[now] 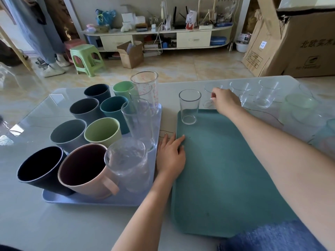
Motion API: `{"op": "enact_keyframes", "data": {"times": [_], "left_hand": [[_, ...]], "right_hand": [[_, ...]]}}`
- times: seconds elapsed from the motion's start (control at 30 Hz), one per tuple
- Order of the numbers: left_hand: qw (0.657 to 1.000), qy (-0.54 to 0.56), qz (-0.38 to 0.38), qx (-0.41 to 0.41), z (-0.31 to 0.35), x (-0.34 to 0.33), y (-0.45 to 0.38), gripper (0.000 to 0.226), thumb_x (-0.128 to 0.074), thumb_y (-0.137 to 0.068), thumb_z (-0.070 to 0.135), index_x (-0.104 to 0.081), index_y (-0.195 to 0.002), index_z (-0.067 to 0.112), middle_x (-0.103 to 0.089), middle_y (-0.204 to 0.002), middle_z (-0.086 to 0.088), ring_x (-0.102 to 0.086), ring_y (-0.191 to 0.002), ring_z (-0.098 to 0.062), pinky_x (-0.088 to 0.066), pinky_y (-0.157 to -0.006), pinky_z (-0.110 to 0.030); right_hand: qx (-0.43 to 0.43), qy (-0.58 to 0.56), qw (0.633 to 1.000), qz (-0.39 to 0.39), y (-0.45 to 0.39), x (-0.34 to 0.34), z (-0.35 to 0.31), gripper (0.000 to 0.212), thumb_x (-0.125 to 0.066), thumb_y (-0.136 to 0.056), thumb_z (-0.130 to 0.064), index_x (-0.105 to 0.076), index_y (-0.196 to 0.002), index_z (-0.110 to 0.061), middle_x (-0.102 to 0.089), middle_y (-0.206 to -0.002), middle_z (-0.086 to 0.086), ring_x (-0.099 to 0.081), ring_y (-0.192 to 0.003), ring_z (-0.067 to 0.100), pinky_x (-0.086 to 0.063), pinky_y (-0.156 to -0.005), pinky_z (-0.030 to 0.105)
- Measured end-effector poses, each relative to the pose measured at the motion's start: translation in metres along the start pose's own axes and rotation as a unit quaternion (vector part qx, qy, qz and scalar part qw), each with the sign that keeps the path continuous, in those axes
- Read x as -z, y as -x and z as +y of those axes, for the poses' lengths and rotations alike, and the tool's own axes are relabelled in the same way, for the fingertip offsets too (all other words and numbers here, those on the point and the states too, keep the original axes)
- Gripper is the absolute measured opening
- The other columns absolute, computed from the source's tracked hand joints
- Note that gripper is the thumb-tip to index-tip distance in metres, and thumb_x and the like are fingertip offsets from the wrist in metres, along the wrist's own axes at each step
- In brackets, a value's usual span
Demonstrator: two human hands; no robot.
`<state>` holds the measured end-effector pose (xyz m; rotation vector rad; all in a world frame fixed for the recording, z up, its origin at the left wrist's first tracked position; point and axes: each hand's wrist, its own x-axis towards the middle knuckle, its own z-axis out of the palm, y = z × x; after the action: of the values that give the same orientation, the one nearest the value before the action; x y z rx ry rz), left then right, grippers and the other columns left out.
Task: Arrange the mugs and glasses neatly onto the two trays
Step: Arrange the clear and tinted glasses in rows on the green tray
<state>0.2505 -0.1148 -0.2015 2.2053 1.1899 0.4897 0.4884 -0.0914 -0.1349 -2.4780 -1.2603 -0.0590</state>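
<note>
On the left of the frame a pale blue tray [59, 201] sits on the counter [54, 229]. It is full of mugs and glasses. A dark navy mug [40, 167] and a pink mug [85, 171] stand at its near end, with a bumpy clear glass [126, 163] beside them. Behind them are grey, green and teal mugs, and tall clear glasses stand along the right side of the tray.

In the middle, the left hand [171, 156] lies flat and open. Its fingers are spread and rest on the left edge of the teal tray [226, 178]. It holds nothing.

One tall clear glass [189, 106] stands upright in the far left corner of the teal tray.

In the upper right, the right hand [225, 101] reaches past the tray. Its fingers curl around a small clear glass [208, 97] on the counter. More clear glasses [266, 95] stand loose on the counter further right.
</note>
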Motion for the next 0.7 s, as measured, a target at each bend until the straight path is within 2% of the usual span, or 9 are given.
{"op": "enact_keyframes", "data": {"times": [0.1,0.17,0.27,0.33,0.5,0.63,0.7], "left_hand": [[1.000,0.001,-0.002,-0.003,-0.001,0.000,0.000,0.044,-0.038,-0.097,0.020,-0.044,-0.139,0.031,-0.029,-0.154,0.005,-0.013,-0.146,-0.018,-0.010,-0.117,-0.027],[1.000,0.022,0.006,-0.001,0.000,0.001,0.002,0.043,-0.037,-0.097,0.017,-0.045,-0.139,0.027,-0.031,-0.154,0.004,-0.015,-0.146,-0.018,-0.012,-0.117,-0.028],[0.988,0.147,0.046,0.027,0.003,0.004,0.008,0.041,-0.037,-0.097,0.013,-0.049,-0.136,0.018,-0.049,-0.141,0.000,-0.038,-0.135,-0.021,-0.030,-0.113,-0.033],[0.984,0.170,0.050,0.028,0.004,0.007,0.014,0.041,-0.038,-0.097,0.014,-0.049,-0.136,0.018,-0.053,-0.136,0.000,-0.046,-0.128,-0.020,-0.037,-0.109,-0.036],[0.993,0.115,0.008,0.001,0.005,0.014,0.037,0.041,-0.037,-0.099,0.014,-0.044,-0.140,0.013,-0.043,-0.147,-0.006,-0.035,-0.137,-0.020,-0.027,-0.111,-0.027],[0.997,0.075,-0.001,-0.017,0.003,0.015,0.050,0.042,-0.035,-0.100,0.011,-0.042,-0.141,0.010,-0.034,-0.152,-0.009,-0.026,-0.143,-0.022,-0.020,-0.115,-0.027],[0.998,0.061,-0.008,-0.014,0.002,0.016,0.054,0.045,-0.035,-0.098,0.008,-0.039,-0.143,0.012,-0.031,-0.153,-0.009,-0.025,-0.143,-0.022,-0.020,-0.116,-0.028]], "right_hand": [[-0.004,-0.030,0.999,0.022,0.005,0.008,0.005,0.021,-0.043,-0.089,-0.002,-0.060,-0.097,-0.012,-0.069,-0.105,0.008,-0.058,-0.091,0.031,-0.038,-0.068,0.029],[0.014,-0.024,0.999,0.035,0.012,0.018,0.005,0.024,-0.040,-0.089,0.000,-0.059,-0.098,-0.012,-0.069,-0.104,0.007,-0.057,-0.090,0.030,-0.040,-0.068,0.029],[0.031,-0.006,0.999,0.030,0.024,0.035,0.005,0.018,-0.043,-0.092,-0.007,-0.059,-0.095,-0.014,-0.068,-0.101,0.006,-0.051,-0.081,0.027,-0.037,-0.066,0.029],[0.036,0.013,0.999,0.004,0.037,0.043,0.010,0.013,-0.048,-0.092,-0.013,-0.061,-0.093,-0.017,-0.067,-0.100,0.005,-0.051,-0.080,0.025,-0.036,-0.065,0.028],[0.070,0.063,0.995,-0.042,0.083,0.054,0.021,0.012,-0.055,-0.090,-0.018,-0.065,-0.092,-0.023,-0.067,-0.092,-0.004,-0.057,-0.082,0.022,-0.038,-0.066,0.027],[0.083,0.024,0.993,-0.076,0.107,0.057,0.013,0.010,-0.060,-0.086,-0.020,-0.064,-0.082,-0.029,-0.069,-0.090,-0.005,-0.062,-0.087,0.021,-0.051,-0.077,0.033],[0.105,0.005,0.991,-0.085,0.116,0.057,0.003,0.008,-0.061,-0.085,-0.020,-0.065,-0.083,-0.027,-0.071,-0.089,-0.007,-0.064,-0.088,0.019,-0.052,-0.080,0.035]]}}
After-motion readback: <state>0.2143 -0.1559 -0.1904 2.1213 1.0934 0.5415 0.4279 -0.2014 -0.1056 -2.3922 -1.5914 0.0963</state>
